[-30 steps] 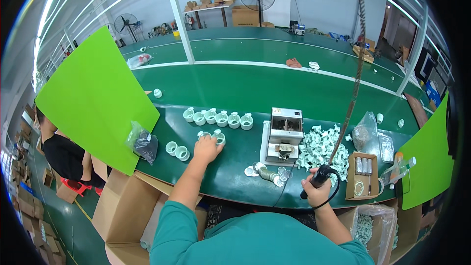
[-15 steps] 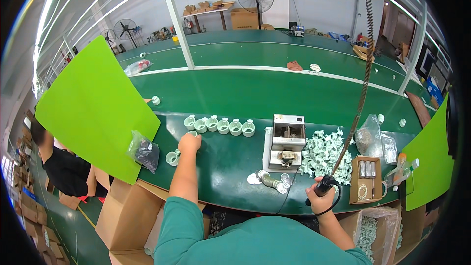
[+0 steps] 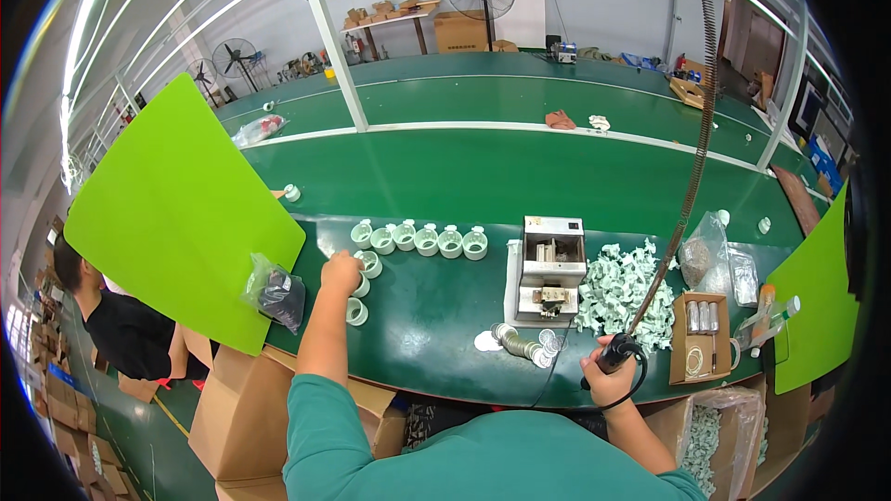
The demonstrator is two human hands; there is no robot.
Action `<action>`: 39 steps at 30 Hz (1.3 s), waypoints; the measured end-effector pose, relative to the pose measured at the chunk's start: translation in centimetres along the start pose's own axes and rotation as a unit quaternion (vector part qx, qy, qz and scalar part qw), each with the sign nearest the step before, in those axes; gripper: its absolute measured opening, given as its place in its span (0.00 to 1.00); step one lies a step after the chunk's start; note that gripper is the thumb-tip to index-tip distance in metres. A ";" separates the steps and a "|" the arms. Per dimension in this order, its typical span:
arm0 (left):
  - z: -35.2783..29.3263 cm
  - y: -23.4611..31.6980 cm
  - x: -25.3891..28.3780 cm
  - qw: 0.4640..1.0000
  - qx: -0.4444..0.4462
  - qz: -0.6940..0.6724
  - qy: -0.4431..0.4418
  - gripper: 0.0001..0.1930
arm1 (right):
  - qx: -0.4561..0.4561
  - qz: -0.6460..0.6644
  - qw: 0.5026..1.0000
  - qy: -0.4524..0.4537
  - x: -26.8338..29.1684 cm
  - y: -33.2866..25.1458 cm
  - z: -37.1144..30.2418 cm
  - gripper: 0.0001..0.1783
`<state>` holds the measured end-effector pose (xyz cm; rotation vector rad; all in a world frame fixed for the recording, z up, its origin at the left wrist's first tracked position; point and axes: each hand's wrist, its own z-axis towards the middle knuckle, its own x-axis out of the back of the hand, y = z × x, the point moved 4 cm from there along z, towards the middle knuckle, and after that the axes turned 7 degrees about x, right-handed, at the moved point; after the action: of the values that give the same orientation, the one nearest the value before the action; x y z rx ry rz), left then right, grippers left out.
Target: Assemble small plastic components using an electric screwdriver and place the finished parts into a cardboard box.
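Observation:
My left hand (image 3: 342,272) is over the left part of the green bench with its fingers curled. It is beside a short column of pale green cups (image 3: 356,313), and a whitish spot shows at its fingertips; what it holds, if anything, is unclear. Just beyond stands a row of several similar cups (image 3: 426,241), each with a small lug on its far side. My right hand (image 3: 608,366) is closed round the black handle of an electric screwdriver (image 3: 616,351), which hangs from a long coil spring (image 3: 703,121) and has a looped black cable.
A metal machine (image 3: 551,269) stands mid-bench, with round discs (image 3: 522,345) before it. Pale green pieces (image 3: 626,295) are heaped at its right, beside a small parts box (image 3: 700,338). Green panels (image 3: 186,213) flank the bench. Cardboard boxes (image 3: 243,417) sit below; a person (image 3: 121,329) is at left.
My left hand has moved left and slightly down from the cups. The loose cup near it now stands in a short column with others. My right hand keeps the screwdriver nearly still.

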<state>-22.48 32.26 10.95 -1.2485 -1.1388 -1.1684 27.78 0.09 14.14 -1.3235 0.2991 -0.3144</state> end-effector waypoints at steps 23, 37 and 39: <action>3.8 1.5 -0.4 0.975 0.195 -0.104 -0.025 0.17 | -0.011 -0.015 1.000 0.002 -0.8 0.2 -0.2 0.25; -4.4 -5.5 4.3 0.944 0.129 -0.283 0.109 0.14 | 0.001 -0.007 1.000 0.001 -0.6 0.9 0.3 0.26; -7.4 -6.0 4.2 0.950 0.104 -0.292 0.028 0.12 | -0.001 -0.001 1.000 -0.002 -0.5 1.1 0.4 0.26</action>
<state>-28.23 24.88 15.50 -0.7247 -1.6038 -1.4521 27.55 0.92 13.13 -1.3266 0.2952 -0.3126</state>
